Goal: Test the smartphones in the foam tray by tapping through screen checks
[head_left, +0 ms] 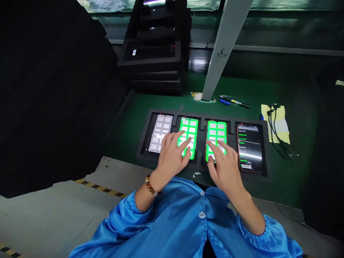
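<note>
Two smartphones with green and white grids on their screens lie side by side in a black foam tray (pixel 202 143). Over the left one, a smartphone (pixel 192 123), my left hand (pixel 173 152) spreads its fingers, fingertips at the screen. My right hand (pixel 223 161) has its fingers apart over the other green-lit smartphone (pixel 217 126). At the tray's left end sits a smartphone with a grey-white grid (pixel 158 130), partly behind my left hand. The rightmost smartphone (pixel 249 147) shows a dark screen with green and white text lines. Neither hand holds anything.
Stacked black trays (pixel 153 68) stand at the back left. A grey post (pixel 224 50) rises behind the phones, with a pen (pixel 235 101) and blue cap (pixel 224 102) beside it. Black cables (pixel 274 125) lie on yellow paper (pixel 282 114) at right. Black cloth (pixel 53 89) hangs at left.
</note>
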A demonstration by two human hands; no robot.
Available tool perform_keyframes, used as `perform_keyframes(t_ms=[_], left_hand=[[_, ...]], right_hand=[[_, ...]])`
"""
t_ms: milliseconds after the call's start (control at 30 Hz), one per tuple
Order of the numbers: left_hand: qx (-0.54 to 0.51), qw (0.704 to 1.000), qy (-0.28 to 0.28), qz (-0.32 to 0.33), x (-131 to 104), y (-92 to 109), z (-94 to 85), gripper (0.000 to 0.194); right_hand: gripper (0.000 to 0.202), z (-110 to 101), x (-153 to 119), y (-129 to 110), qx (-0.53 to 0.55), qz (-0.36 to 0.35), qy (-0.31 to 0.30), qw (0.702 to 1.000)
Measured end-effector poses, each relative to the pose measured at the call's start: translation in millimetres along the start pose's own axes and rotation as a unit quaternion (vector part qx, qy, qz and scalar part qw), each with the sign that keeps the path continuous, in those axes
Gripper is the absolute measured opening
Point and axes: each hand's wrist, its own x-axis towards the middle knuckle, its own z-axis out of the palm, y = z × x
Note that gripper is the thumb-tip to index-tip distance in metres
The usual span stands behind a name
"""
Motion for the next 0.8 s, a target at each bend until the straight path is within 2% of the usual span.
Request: perform_keyframes(t_ms=[100, 200, 333, 433, 567, 800], left_hand=[[0.001, 1.000, -0.017, 0.022, 4.3, 12.2, 4.9, 0.038], [0.007, 1.000, -0.018, 0.014, 3.9, 5.9, 3.4, 0.039], [0.031, 0.999, 0.006, -0.039, -8.9, -13.3, -3.4, 0.039], [0.043, 0.998, 0.012, -0.053, -19.9, -16.7, -6.6, 0.039], [0.034, 0.998, 0.009, -0.047, -23.9, -8.5, -6.1, 0.038], [-0.001, 1.000, -0.006, 0.018, -10.4, 10.9, 4.3, 0.036]], right_hand=[[0.053, -6.7, -10.5, 10.9, -0.015, 0.046, 0.013, 0.999], [0.049, -13.3, -16.8, 19.9, -0.019, 0.083, 0.021, 0.996], [0.050, -8.5, -8.5, 9.4, 0.002, 0.045, 0.023, 0.999], [0.052, 1.2, 2.1, -6.8, 0.020, -0.007, -0.002, 1.000], [0.054, 4.4, 2.6, -12.1, 0.021, -0.024, -0.016, 0.999], [0.049, -18.4, -24.6, 18.6, -0.009, 0.066, 0.014, 0.998]])
